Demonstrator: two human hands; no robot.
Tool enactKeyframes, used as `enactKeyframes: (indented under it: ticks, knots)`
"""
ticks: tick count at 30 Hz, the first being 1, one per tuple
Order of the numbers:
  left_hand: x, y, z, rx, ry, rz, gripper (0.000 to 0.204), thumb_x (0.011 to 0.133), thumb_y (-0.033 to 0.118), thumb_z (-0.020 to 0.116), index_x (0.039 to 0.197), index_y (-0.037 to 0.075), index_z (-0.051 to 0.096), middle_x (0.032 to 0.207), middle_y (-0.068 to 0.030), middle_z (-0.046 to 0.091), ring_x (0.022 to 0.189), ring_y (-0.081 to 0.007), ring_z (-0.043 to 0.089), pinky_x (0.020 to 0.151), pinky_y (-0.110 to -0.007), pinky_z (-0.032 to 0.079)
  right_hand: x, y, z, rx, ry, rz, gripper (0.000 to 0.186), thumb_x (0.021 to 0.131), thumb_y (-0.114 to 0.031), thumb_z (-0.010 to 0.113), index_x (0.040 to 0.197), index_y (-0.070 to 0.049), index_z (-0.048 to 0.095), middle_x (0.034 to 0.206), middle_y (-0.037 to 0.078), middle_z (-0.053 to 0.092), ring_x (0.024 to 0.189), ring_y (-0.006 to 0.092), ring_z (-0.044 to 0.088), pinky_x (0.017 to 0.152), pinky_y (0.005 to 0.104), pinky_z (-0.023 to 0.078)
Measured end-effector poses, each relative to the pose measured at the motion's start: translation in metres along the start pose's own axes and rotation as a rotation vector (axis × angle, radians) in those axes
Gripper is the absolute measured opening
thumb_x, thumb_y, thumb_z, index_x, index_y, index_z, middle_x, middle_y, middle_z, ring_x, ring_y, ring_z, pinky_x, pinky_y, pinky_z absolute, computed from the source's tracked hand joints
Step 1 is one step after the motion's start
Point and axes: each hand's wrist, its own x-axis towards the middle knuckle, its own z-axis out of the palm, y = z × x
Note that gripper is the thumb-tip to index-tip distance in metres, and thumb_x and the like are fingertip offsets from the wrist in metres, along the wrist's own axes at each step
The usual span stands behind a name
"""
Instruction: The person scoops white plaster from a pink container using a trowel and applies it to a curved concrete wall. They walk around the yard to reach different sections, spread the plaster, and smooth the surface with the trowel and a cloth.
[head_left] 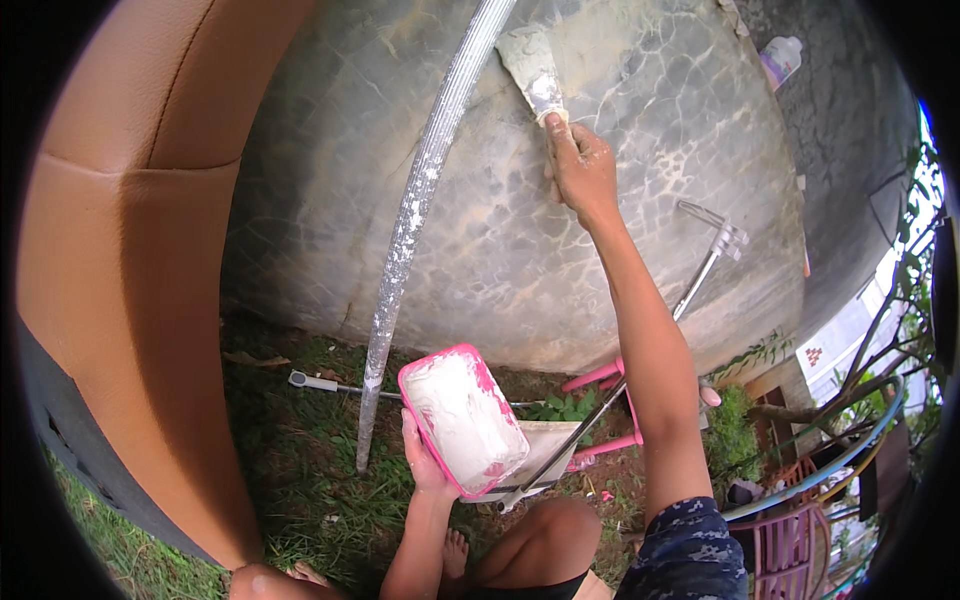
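My right hand point(583, 172), arm stretched up, is closed around a putty knife point(541, 82). The blade is coated in pale filler and lies against a cracked grey cement wall point(650, 250). Low in front of me, my left hand point(428, 462) supports a pink rectangular tub point(404, 376) by its side and underside. White putty point(462, 412) is spread thickly inside it, smeared up to the rim. Some of my left fingers are hidden beneath the tub. Whitish residue marks my right fingers.
A paint-spotted ribbed pole point(415, 210) leans left of the tub. Brown padded furniture point(165, 300) fills the left side. A metal rod with a bracket point(722, 240) and pink tubing point(600, 376) stand near my right arm. A white bottle point(783, 60) lies at the upper right.
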Motion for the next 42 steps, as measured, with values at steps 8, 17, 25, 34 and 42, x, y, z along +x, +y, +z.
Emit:
enactKeyframes:
  ticks: [8, 17, 25, 34, 42]
  knots:
    - [0.002, -0.005, -0.003, -0.058, -0.011, -0.074, 0.076, 0.094, 0.065, 0.037, 0.145, 0.009, 0.037, 0.139, -0.0143, 0.05, 0.122, -0.0324, 0.054, 0.104, -0.051, 0.044, -0.032, 0.004, -0.043, -0.027, 0.067, 0.131, 0.049, 0.096, -0.051, 0.054, 0.08, -0.005, 0.06, 0.054, 0.002, 0.05, 0.037, 0.01, 0.044, 0.034, 0.0253, 0.032]
    - [0.001, -0.002, -0.001, 0.027, 0.011, -0.031, 0.076, 0.095, 0.065, 0.036, 0.145, 0.008, 0.037, 0.14, -0.0141, 0.05, 0.123, -0.0319, 0.054, 0.104, -0.05, 0.044, 0.002, 0.005, -0.031, -0.182, 0.038, 0.065, 0.05, 0.096, -0.051, 0.054, 0.082, -0.004, 0.061, 0.053, 0.002, 0.049, 0.037, 0.0106, 0.043, 0.035, 0.0276, 0.031]
    - [0.0, -0.01, -0.008, 0.025, 0.045, -0.041, 0.075, 0.095, 0.064, 0.037, 0.145, 0.008, 0.037, 0.14, -0.0135, 0.05, 0.123, -0.0312, 0.054, 0.104, -0.049, 0.044, -0.006, -0.021, -0.052, 0.117, 0.127, 0.027, 0.05, 0.096, -0.05, 0.054, 0.08, -0.003, 0.06, 0.054, 0.003, 0.051, 0.037, 0.0109, 0.044, 0.035, 0.0261, 0.03]
    - [0.001, -0.005, -0.005, 0.078, 0.046, -0.027, 0.076, 0.094, 0.065, 0.037, 0.145, 0.008, 0.037, 0.14, -0.0132, 0.05, 0.123, -0.031, 0.053, 0.104, -0.048, 0.043, -0.005, -0.004, -0.056, -0.058, 0.058, 0.127, 0.05, 0.095, -0.047, 0.058, 0.075, -0.001, 0.059, 0.052, 0.004, 0.049, 0.036, 0.0113, 0.042, 0.034, 0.0284, 0.03]
    - [-0.003, -0.01, 0.001, 0.076, 0.049, -0.052, 0.077, 0.094, 0.065, 0.036, 0.146, 0.008, 0.036, 0.14, -0.0143, 0.049, 0.124, -0.0319, 0.053, 0.105, -0.05, 0.043, -0.014, -0.008, -0.054, 0.013, 0.092, -0.082, 0.045, 0.099, -0.043, 0.051, 0.087, 0.0, 0.061, 0.059, 0.005, 0.055, 0.044, 0.0125, 0.049, 0.044, 0.0292, 0.039]
